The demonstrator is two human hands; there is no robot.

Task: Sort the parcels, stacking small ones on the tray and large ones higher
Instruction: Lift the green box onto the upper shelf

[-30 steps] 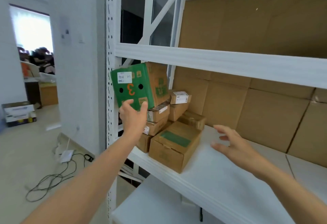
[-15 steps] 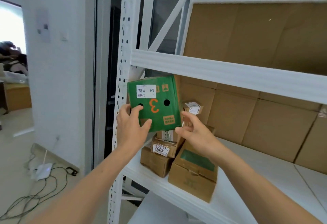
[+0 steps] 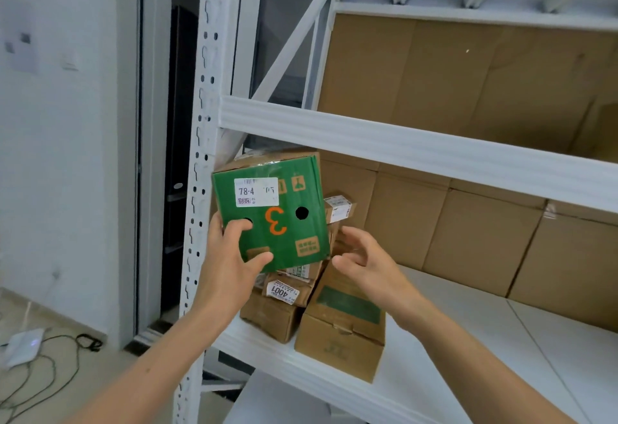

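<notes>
At the left end of the shelf (image 3: 468,340), close to the white upright (image 3: 200,156), the green parcel (image 3: 294,229) sits tilted above a pile of small brown parcels (image 3: 287,289). The left grip (image 3: 227,256) clasps its lower left corner, thumb across the front face. The right grip (image 3: 364,266) hangs just beside the lower right corner, fingers loosely curled and holding nothing. The upper beam (image 3: 401,146) runs close above the parcel's top edge, and white shelf board extends to the right.

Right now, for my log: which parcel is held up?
The green box, marked 3, gripped by the left hand; the brown boxes lie on the shelf.
</notes>
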